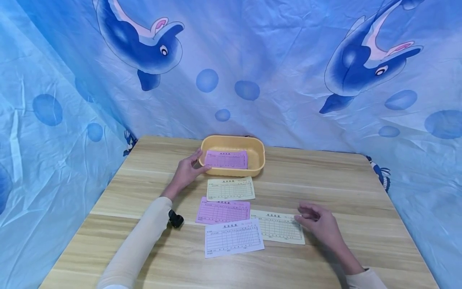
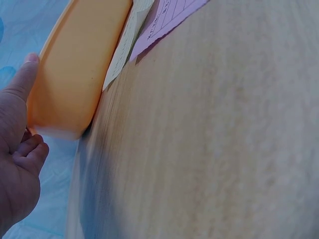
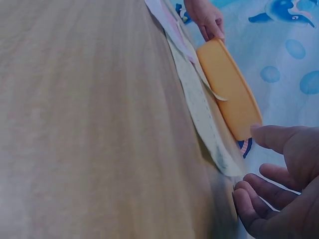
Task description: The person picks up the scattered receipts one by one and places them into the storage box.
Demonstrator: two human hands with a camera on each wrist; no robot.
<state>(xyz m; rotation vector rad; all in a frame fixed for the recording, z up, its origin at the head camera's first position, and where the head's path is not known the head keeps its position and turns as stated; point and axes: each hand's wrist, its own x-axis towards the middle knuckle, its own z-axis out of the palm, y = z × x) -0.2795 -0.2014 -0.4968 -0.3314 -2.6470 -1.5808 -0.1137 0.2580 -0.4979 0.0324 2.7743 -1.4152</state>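
Note:
At the back of the table stands an orange-yellow plastic tray point(image 1: 232, 173) with a purple printed slip point(image 1: 227, 159) in it. My left hand point(image 1: 187, 171) holds the tray's left end, thumb at the front rim and fingers round the corner. In front of the tray lie a cream slip point(image 1: 231, 189), a purple slip point(image 1: 221, 211), a white slip point(image 1: 234, 239) and another cream slip point(image 1: 283, 228), some overlapping. My right hand point(image 1: 321, 224) hovers at the right edge of that last cream slip, fingers loosely bent and nothing between them.
The wooden table point(image 1: 325, 172) carries all of this. A blue curtain point(image 1: 281, 80) with dolphins hangs right behind its back edge and along both sides. A small black device point(image 1: 175, 219) sits at my left wrist.

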